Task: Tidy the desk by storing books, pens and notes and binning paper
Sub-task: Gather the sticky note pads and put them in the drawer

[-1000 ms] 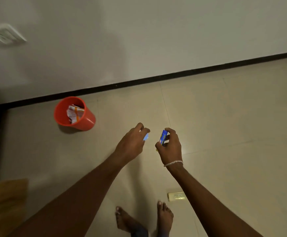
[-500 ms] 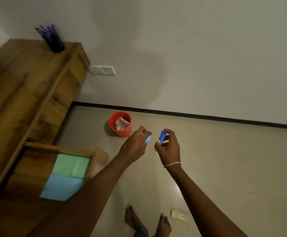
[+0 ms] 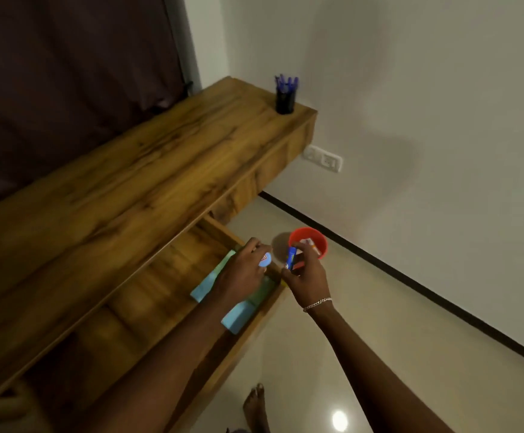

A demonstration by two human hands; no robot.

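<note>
My left hand [image 3: 242,273] pinches a small light-blue cap-like piece [image 3: 264,260] over the open wooden drawer [image 3: 161,295]. My right hand [image 3: 306,276] grips a small blue tube-like object [image 3: 291,257], held upright just right of the drawer's edge. Blue and green notes [image 3: 239,315] lie in the drawer, partly hidden under my left forearm. A red bin [image 3: 318,242] with crumpled paper in it stands on the floor behind my right hand. A black pen holder [image 3: 285,100] full of blue pens sits at the far end of the wooden desk [image 3: 123,182].
A white wall socket [image 3: 323,158] sits below the desk's end. A dark curtain [image 3: 67,57] hangs behind the desk. My bare foot [image 3: 256,407] stands on the pale tiled floor, which has a black skirting line along the wall.
The view has swung left from the floor and bin to the desk and drawer. Both hands kept their hold and now hover over the drawer's right end.
</note>
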